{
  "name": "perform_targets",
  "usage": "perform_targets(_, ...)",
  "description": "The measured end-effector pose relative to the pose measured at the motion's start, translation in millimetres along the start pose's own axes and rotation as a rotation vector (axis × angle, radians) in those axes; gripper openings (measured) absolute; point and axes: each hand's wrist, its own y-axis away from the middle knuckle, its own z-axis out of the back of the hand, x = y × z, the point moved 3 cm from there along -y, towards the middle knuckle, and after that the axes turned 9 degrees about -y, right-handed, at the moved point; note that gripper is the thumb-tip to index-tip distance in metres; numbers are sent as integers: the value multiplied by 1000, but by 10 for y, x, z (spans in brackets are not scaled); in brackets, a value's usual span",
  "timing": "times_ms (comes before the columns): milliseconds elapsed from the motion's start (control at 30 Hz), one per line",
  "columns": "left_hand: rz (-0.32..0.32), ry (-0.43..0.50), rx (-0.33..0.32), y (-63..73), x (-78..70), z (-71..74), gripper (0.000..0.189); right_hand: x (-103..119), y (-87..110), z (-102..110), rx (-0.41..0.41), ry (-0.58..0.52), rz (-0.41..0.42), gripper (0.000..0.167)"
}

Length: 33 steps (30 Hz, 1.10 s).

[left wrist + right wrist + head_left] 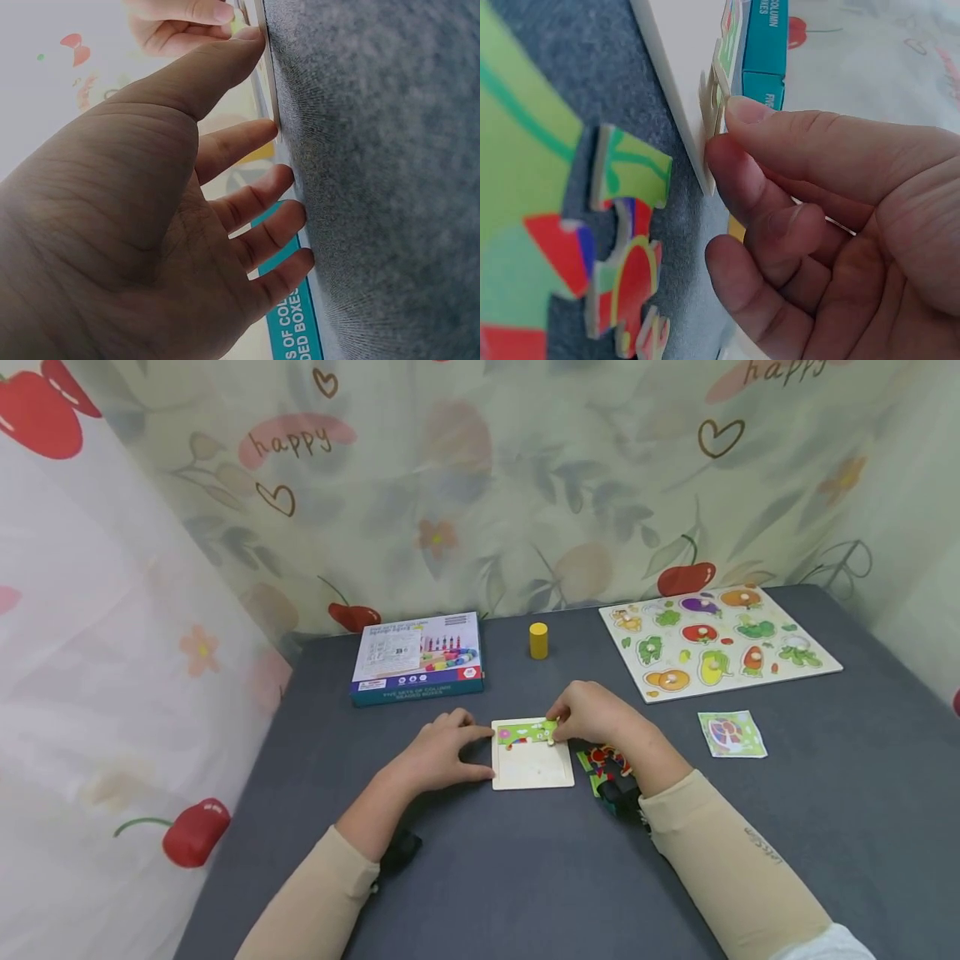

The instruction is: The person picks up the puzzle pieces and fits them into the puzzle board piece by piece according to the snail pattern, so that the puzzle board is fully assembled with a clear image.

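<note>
A square, pale wooden puzzle tray (532, 770) lies flat at the middle of the table. Green picture pieces (516, 734) line its far edge. At its left side is my left hand (433, 753), thumb and index fingertips touching the frame and the other fingers spread. My right hand (597, 714) is over the far right corner, where thumb and index finger pinch a thin wooden puzzle piece (721, 73), standing tilted against the tray in the right wrist view. Loose colourful puzzle pieces (634, 274) lie right of the tray, partly hidden under my right wrist in the head view.
Behind the tray, a blue-edged box (417, 662) lies at the left and a yellow cylinder (538, 642) stands near the middle. A vegetable picture board (723, 639) is at the back right, with a small printed picture card (732, 734) in front. A patterned curtain (510, 485) hangs behind.
</note>
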Motion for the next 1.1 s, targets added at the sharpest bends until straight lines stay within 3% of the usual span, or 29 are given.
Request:
perform_targets(333, 7, -2, 5, -10, -9, 22, 70, 50, 9, -10, -3, 73, -24, 29)
perform_targets(733, 8, 2, 2, -12, 2, 13, 70, 28, 3, -23, -55, 172, -22, 10)
perform_targets(933, 3, 6, 12, -6, -4, 8, 70, 1, 3, -6, -13, 147, -15, 17)
perform_targets(1100, 2, 8, 15, -8, -6, 22, 69, -9, 24, 49, 35, 38, 17, 26)
